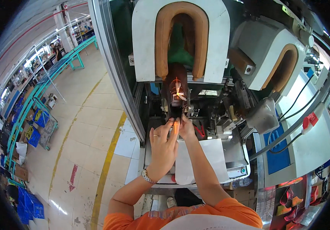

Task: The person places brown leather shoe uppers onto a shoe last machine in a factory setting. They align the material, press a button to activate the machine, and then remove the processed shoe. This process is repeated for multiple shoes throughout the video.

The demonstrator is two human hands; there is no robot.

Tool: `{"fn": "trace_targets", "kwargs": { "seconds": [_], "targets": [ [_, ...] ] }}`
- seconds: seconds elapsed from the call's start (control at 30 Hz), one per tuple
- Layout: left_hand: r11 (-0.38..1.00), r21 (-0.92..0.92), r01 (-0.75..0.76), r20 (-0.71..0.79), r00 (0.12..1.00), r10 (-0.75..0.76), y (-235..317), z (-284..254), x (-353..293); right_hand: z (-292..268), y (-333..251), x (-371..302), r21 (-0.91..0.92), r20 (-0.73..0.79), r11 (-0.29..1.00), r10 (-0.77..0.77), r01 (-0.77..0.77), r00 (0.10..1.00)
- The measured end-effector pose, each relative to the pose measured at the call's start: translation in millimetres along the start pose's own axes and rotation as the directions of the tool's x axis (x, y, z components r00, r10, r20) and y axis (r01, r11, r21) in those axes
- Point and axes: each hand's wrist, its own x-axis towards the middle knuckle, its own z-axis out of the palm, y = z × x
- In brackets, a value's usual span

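Observation:
A dark shoe upper (176, 73) sits in the machine in front of me, its far part reaching under a tan U-shaped pad (182, 7) on a white block. An orange-red light line falls across its middle. My left hand (163, 147), with a ring and a wristwatch, is closed on the near edge of the upper, and orange light shines on one of its fingers. Beside it, my right hand (188, 129) grips the same edge from the right. Fingertips partly hide that edge.
A white sheet (203, 159) lies on the machine's bed below my right forearm, near a red-handled tool (200, 130). To the right stands a second white block with a tan pad (282, 67). A metal post (115, 65) rises on the left. Red and orange shoe parts (287, 199) sit lower right.

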Motion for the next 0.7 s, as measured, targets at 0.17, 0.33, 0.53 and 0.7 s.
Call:
{"fn": "trace_targets", "kwargs": {
  "seconds": [0.17,0.33,0.53,0.7],
  "targets": [
    [1.000,0.014,-0.022,-0.008,1.000,0.022,0,-2,3,-5,-3,2,0.032,0.040,0.997,0.076,-0.077,0.996],
    [0.956,-0.280,-0.086,-0.115,0.992,0.056,-4,-15,2,-30,-2,-2,0.062,0.009,0.994,0.093,-0.093,0.996],
    [0.931,-0.190,0.311,-0.121,0.934,-0.336,-100,32,-128,-90,-52,-106,-0.390,-0.212,0.919,-0.145,0.053,0.967],
    [0.432,-0.358,0.828,0.287,0.538,-0.793,-172,131,-316,-136,-85,-184,-0.521,-0.384,0.852,-0.289,0.053,0.877]
  ]
}}
